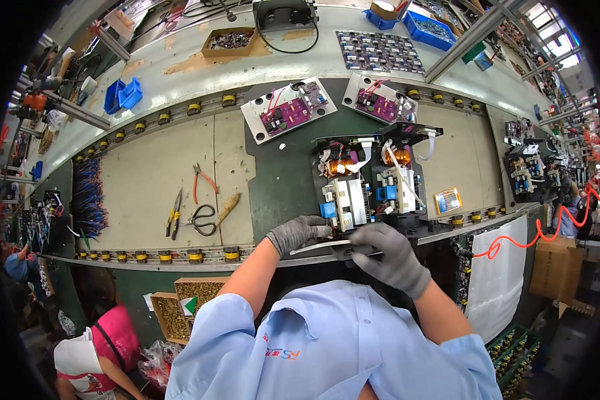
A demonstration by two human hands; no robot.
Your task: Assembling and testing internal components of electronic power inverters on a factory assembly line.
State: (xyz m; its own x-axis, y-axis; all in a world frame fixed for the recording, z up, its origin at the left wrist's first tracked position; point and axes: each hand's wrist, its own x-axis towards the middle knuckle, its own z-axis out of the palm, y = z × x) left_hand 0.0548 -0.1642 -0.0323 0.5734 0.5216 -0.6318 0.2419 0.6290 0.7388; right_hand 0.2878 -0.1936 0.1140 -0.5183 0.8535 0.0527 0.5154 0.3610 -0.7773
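Both my hands wear grey gloves at the near edge of the work line. My left hand (299,233) is closed at the front end of the left power supply unit (348,200), its fingertips by small wires; what they pinch is too small to make out. A thin pale strip (320,247) lies just under that hand. My right hand (393,259) is bent, with thumb and fingers apart, close to the same front end. The unit has a copper coil, silver heat sinks and a blue block in a black frame. A second such unit (400,187) stands right beside it.
Two pale plates with purple circuit boards (290,113) lie behind the units. Pliers (174,215), red-handled cutters (203,181) and black scissors (203,220) lie to the left. Rails with yellow rollers (193,255) edge the line. A coiled red hose (523,241) hangs at right.
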